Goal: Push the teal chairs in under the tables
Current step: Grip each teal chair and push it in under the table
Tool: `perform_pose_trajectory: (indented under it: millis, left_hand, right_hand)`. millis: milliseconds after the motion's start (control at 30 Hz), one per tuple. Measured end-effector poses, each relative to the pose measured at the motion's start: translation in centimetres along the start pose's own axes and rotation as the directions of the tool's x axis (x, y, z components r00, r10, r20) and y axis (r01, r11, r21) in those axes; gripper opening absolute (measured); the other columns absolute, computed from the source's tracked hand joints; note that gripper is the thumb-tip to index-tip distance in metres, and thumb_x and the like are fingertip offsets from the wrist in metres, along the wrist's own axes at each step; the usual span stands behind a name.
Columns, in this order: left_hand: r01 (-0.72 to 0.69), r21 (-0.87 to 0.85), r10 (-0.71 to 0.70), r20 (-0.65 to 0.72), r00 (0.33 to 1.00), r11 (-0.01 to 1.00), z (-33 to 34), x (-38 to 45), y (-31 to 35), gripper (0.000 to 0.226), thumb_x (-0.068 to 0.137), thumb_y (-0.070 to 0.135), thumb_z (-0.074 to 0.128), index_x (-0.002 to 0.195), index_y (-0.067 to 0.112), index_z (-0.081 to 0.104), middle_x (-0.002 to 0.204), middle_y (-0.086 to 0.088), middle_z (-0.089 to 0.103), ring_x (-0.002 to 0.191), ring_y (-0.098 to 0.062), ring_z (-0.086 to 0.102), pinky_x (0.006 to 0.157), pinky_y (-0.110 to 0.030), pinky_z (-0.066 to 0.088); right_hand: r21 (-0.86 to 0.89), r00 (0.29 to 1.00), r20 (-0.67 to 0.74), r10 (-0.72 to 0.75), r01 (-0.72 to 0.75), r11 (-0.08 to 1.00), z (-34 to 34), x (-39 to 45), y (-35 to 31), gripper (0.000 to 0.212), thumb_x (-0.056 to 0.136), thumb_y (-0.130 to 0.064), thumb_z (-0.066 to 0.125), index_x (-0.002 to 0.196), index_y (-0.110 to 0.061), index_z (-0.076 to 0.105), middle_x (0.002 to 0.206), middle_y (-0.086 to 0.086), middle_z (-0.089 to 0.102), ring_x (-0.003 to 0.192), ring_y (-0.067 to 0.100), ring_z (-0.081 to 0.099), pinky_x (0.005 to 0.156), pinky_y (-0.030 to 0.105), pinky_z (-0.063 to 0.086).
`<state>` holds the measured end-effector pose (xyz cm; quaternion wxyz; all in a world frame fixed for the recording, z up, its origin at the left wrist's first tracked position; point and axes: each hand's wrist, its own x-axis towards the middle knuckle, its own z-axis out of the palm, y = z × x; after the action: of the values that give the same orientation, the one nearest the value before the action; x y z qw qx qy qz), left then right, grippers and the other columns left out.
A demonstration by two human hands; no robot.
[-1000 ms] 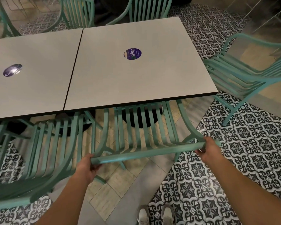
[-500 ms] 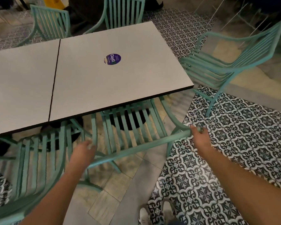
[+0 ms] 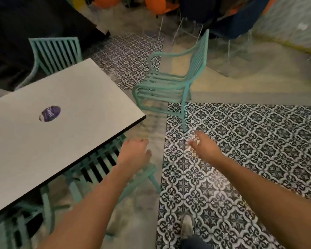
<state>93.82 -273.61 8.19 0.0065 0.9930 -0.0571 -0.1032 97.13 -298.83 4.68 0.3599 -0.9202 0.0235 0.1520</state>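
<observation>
Both hands are empty with loosely extended fingers: left hand (image 3: 134, 153) above the near teal chair (image 3: 104, 169), which sits tucked beneath the grey worktop (image 3: 65, 126); right hand (image 3: 204, 146) over the patterned floor (image 3: 250, 150). Beyond, a second teal chair (image 3: 171, 83) stands apart from the worktop's corner.

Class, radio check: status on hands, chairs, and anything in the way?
Left hand and right hand open, holding nothing. Near chair under the table. End chair not pushed in. Floor between looks unobstructed.

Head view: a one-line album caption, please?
Both hands free, reaching toward a teal chair standing beside the table.
</observation>
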Motion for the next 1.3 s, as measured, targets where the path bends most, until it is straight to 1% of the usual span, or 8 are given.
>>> perform_pose_trajectory:
  millis: [67,233,433,600,700,800,1033,1300]
  left_hand:
    - [-0.052,0.009,0.052,-0.009,0.999,0.999,-1.9,3.2,3.5,0.035,0.094,0.035,0.044,0.123,0.018,0.056,0.120,-0.004,0.061,0.112,-0.026,0.055,0.099,-0.040,0.038]
    - [-0.164,0.035,0.167,-0.084,0.982,0.986,-5.8,9.9,10.5,0.027,0.094,0.031,0.046,0.110,0.014,0.060,0.104,-0.004,0.063,0.098,-0.022,0.059,0.092,-0.040,0.046]
    - [-0.234,0.070,0.238,-0.064,0.969,0.970,-8.4,18.5,16.0,0.036,0.096,0.034,0.045,0.127,0.021,0.057,0.126,0.002,0.060,0.115,-0.019,0.057,0.100,-0.040,0.044]
    - [-0.298,0.075,0.304,-0.079,0.949,0.952,-8.0,27.6,18.2,0.034,0.096,0.039,0.042,0.120,0.021,0.058,0.115,0.002,0.063,0.104,-0.016,0.058,0.092,-0.036,0.047]
    - [-0.278,0.045,0.282,-0.119,0.952,0.959,-8.5,33.0,18.9,0.032,0.095,0.040,0.044,0.114,0.022,0.061,0.108,0.005,0.065,0.097,-0.014,0.060,0.084,-0.033,0.051]
    - [-0.287,0.000,0.285,-0.135,0.949,0.958,-9.7,38.9,20.4,0.030,0.094,0.042,0.047,0.111,0.022,0.060,0.108,0.005,0.064,0.094,-0.015,0.060,0.085,-0.034,0.052]
    - [-0.337,-0.012,0.332,-0.153,0.931,0.941,-11.9,51.1,24.6,0.041,0.093,0.042,0.049,0.129,0.022,0.056,0.122,0.003,0.061,0.108,-0.015,0.057,0.095,-0.035,0.050]
    - [-0.144,-0.016,0.141,-0.131,0.981,0.989,-12.4,66.6,28.6,0.047,0.090,0.044,0.048,0.131,0.021,0.051,0.130,0.002,0.053,0.119,-0.020,0.050,0.096,-0.040,0.049]
  right_hand:
    - [-0.052,0.998,-0.006,-0.061,0.061,0.997,-3.2,1.3,0.7,0.059,0.095,-0.038,0.053,0.146,-0.018,0.032,0.144,0.007,0.043,0.117,0.021,0.052,0.101,0.037,0.041]
    - [-0.235,0.980,-0.082,-0.178,0.155,0.960,-10.5,5.5,3.7,0.058,0.095,-0.040,0.052,0.146,-0.019,0.033,0.144,0.007,0.044,0.129,0.023,0.043,0.108,0.042,0.038]
    - [-0.276,0.974,-0.161,-0.156,0.107,0.955,-16.4,10.9,5.7,0.059,0.096,-0.041,0.050,0.148,-0.024,0.029,0.149,0.003,0.036,0.130,0.022,0.040,0.106,0.042,0.039]
    - [-0.327,0.975,-0.162,-0.154,0.094,0.940,-19.9,18.1,7.1,0.057,0.096,-0.043,0.047,0.147,-0.024,0.029,0.151,0.000,0.034,0.131,0.020,0.040,0.107,0.039,0.036]
    - [-0.334,0.978,-0.166,-0.126,0.064,0.941,-22.2,21.8,7.5,0.057,0.097,-0.044,0.047,0.148,-0.026,0.029,0.151,-0.002,0.034,0.131,0.019,0.039,0.105,0.038,0.038]
    - [-0.348,0.976,-0.182,-0.116,0.046,0.936,-25.5,26.1,7.5,0.058,0.097,-0.045,0.046,0.148,-0.025,0.028,0.151,-0.002,0.034,0.134,0.018,0.036,0.108,0.038,0.035]
    - [-0.350,0.972,-0.204,-0.115,0.037,0.936,-32.5,36.1,10.1,0.062,0.095,-0.047,0.046,0.149,-0.025,0.025,0.152,-0.003,0.033,0.137,0.017,0.032,0.111,0.038,0.033]
    - [-0.393,0.971,-0.112,-0.211,0.151,0.907,-40.9,51.3,15.8,0.065,0.095,-0.047,0.045,0.151,-0.026,0.019,0.155,-0.002,0.028,0.139,0.018,0.027,0.111,0.037,0.032]
